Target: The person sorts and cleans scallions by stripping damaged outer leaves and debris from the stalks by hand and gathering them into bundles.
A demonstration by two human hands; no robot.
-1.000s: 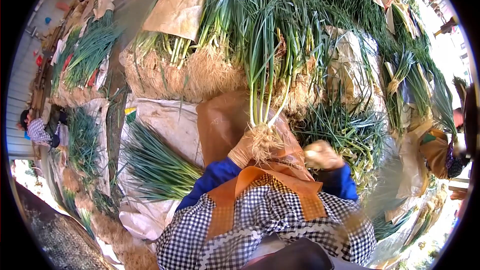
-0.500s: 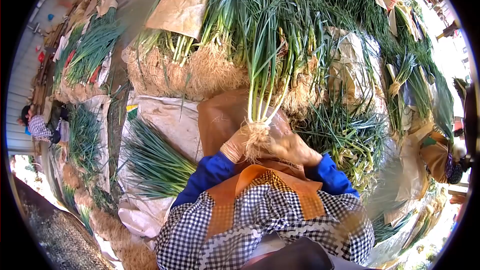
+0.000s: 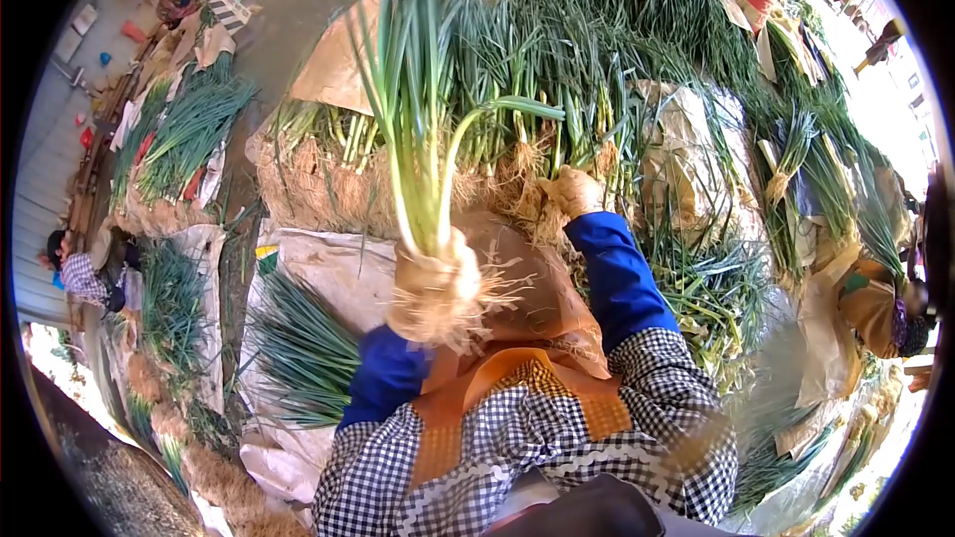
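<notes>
My left hand [image 3: 430,288], slightly blurred, is wrapped round a bunch of green onions [image 3: 418,119] near its roots. The leaves point up and away, one bending to the right, and pale roots spread beside my fingers. My right hand [image 3: 575,193] reaches forward, its fingers closed at the root end of the long row of onions [image 3: 497,144]; what lies within them is hard to make out. A brown apron [image 3: 507,249] covers my lap between the two arms.
On the left, a leafy bundle [image 3: 303,348] lies on a pale sack [image 3: 333,273]. More leaves are heaped at the right [image 3: 701,283]. A person [image 3: 80,268] is at the far left and another [image 3: 880,308] at the far right.
My left hand has lifted the bunch up and to the left. My right hand has left the bunch's roots and moved forward to the row.
</notes>
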